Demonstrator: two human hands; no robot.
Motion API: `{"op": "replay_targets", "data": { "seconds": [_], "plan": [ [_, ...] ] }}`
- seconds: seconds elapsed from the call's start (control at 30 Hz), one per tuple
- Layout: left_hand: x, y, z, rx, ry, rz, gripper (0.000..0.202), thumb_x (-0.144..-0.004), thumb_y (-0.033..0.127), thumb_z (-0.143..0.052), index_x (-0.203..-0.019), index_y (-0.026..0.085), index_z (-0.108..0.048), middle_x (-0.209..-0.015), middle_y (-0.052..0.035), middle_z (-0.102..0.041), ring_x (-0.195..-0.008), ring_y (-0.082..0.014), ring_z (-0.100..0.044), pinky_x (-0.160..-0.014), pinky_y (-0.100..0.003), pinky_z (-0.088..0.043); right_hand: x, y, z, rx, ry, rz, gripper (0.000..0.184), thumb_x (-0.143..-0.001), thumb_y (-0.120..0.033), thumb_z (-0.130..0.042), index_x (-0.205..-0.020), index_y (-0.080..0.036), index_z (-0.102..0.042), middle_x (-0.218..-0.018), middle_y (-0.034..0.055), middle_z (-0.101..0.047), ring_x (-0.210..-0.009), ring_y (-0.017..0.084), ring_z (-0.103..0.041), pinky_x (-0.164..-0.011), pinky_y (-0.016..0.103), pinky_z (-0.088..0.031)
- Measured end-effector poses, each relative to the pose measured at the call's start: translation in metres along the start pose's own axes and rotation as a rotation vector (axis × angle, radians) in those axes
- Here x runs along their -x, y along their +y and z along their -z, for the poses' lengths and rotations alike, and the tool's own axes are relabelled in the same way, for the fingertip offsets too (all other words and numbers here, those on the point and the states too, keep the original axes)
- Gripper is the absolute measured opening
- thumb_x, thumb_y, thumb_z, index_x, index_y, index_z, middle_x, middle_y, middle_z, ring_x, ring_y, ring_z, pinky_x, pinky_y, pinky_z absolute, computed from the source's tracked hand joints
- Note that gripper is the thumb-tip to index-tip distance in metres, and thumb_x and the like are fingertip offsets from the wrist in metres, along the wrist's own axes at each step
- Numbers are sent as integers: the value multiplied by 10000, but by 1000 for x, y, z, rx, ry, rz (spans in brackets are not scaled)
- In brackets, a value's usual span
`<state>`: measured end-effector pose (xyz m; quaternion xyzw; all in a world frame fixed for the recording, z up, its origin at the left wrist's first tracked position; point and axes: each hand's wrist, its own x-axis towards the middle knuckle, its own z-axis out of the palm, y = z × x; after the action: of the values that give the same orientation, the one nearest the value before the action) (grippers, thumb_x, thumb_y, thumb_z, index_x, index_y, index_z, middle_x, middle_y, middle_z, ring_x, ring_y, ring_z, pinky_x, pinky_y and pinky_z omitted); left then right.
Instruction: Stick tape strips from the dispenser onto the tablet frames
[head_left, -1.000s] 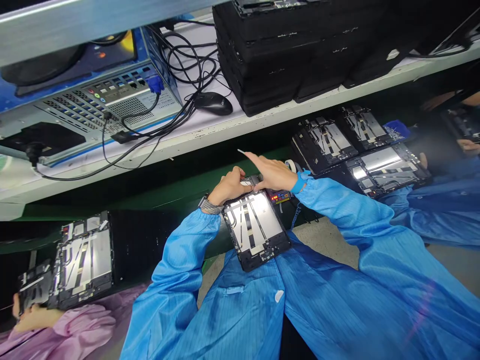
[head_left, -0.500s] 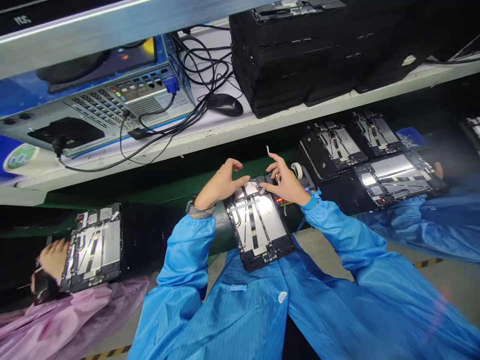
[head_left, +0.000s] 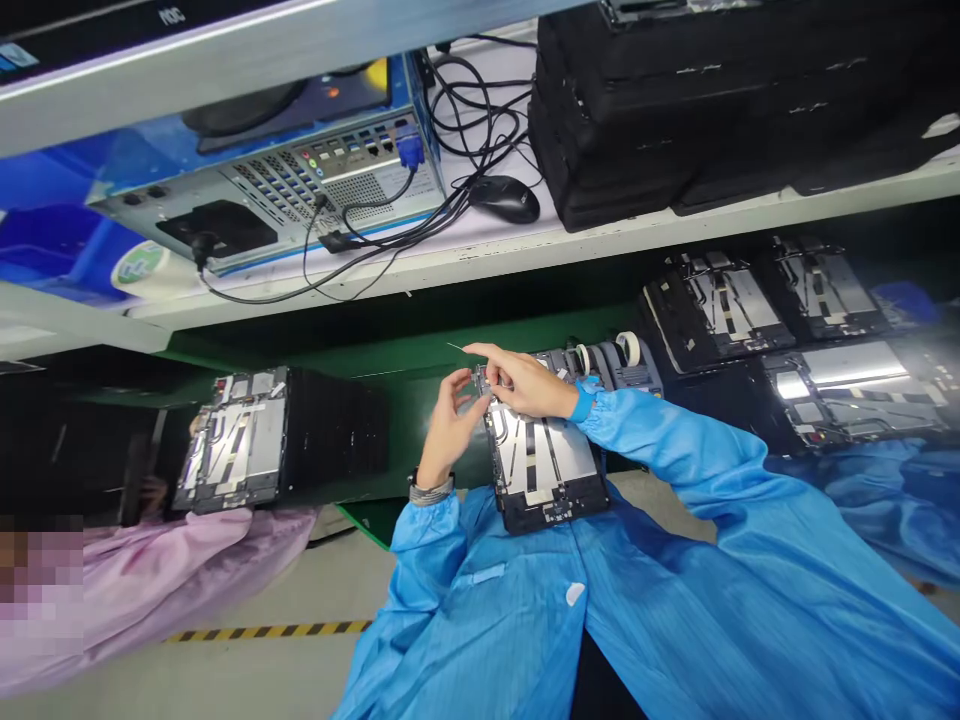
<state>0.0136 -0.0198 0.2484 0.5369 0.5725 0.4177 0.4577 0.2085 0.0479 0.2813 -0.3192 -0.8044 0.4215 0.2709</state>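
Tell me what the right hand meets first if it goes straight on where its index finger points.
Probably nothing close: the right hand points left, just above the left hand, along the flat green belt; depth unclear.

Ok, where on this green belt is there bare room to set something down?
Bare green belt shows between the black tray and your left hand, and in the strip behind them. Right of your right hand it is crowded: tape dispensers, then opened tablets side by side.
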Motion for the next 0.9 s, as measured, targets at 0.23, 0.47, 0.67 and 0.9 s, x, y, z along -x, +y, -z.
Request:
{"op": "replay_targets", "data": {
  "seconds": [0.23, 0.47, 0.67, 0.9],
  "plan": [
    [-1, -8, -20, 96, 47, 85, 452, -918, 319, -652, -1342, 259, -510, -1459, -110, -572, -1383, -243, -549, -1115, -420, -491, 1, 4, 6, 81, -21, -8, 733, -879, -32, -494, -1575, -235, -386, -970, 15, -619, -866, 170, -542, -832, 303, -444],
    [-6, -7, -30, 125, 126, 103, 423, -885, 267, -655, -1288, 234, -532, -1372, -100, -617, -1307, -225, -591, -1111, -403, -483, 12, -8, 10, 23, 62, -69, 660, -890, -94, -540, -1529, -226, -435, -1031, 48, -637, -947, 207, -564, -926, 375, -459],
    [-8, -10, -30, 112, 121, 63, 521, -866, 254, -666, -1349, 275, -472, -1463, -97, -542, -1383, -231, -534, -1142, -406, -457, 53, -40, 7, -867, 86, -335, 608, -922, -303, -605, -1499, -215, -430, -961, 52, -662, -706, 168, -535, -678, 316, -458],
    [-6, -9, -35, 74, 155, -52, 552, -860, 190, -593, -1371, 307, -422, -1601, -87, -407, -1484, -227, -438, -1192, -405, -406, 69, -47, -27, -1464, 101, -582, 538, -857, -260, -568, -1388, -178, -555, -971, 91, -681, -700, 182, -551, -664, 329, -460]
  ]
}}
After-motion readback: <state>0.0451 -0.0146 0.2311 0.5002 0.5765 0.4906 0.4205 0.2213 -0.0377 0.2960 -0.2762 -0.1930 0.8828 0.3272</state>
